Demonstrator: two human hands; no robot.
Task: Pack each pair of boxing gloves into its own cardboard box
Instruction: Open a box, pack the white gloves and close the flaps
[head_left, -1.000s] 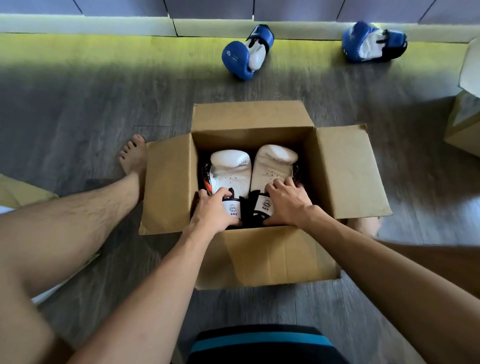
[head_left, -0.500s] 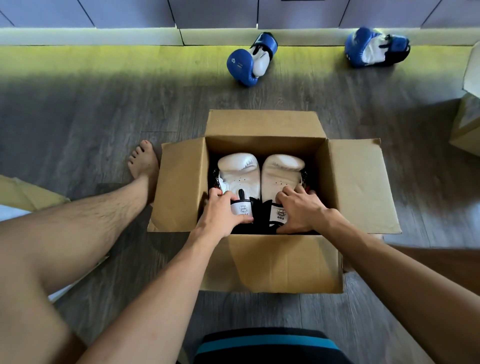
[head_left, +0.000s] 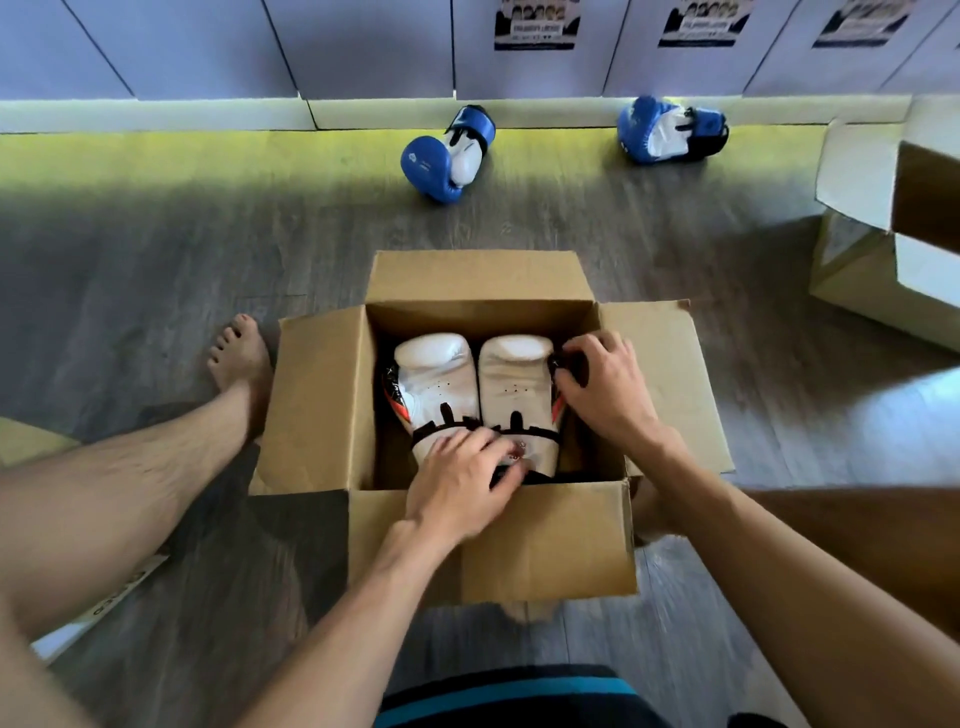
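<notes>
Fingers (head_left: 480, 441) of the left hand (head_left: 457, 483) lie stretched and a little blurred across the cuffs of the white gloves (head_left: 436, 384), pressing on them without curling round anything. Over at the right hand (head_left: 605, 389) the fingers (head_left: 576, 358) are curled, gripping the dark outer edge of the right-side glove of that pair. Both white gloves lie side by side, palms up, inside the box (head_left: 493, 540), which sits on the floor (head_left: 156, 270) with all four flaps folded out. A bare foot (head_left: 239, 358) rests just beside its left flap. By the far wall lie a blue glove (head_left: 441, 161) and a second blue glove (head_left: 670, 130), well apart. Another box (head_left: 857, 275) stands open at the right edge.
</notes>
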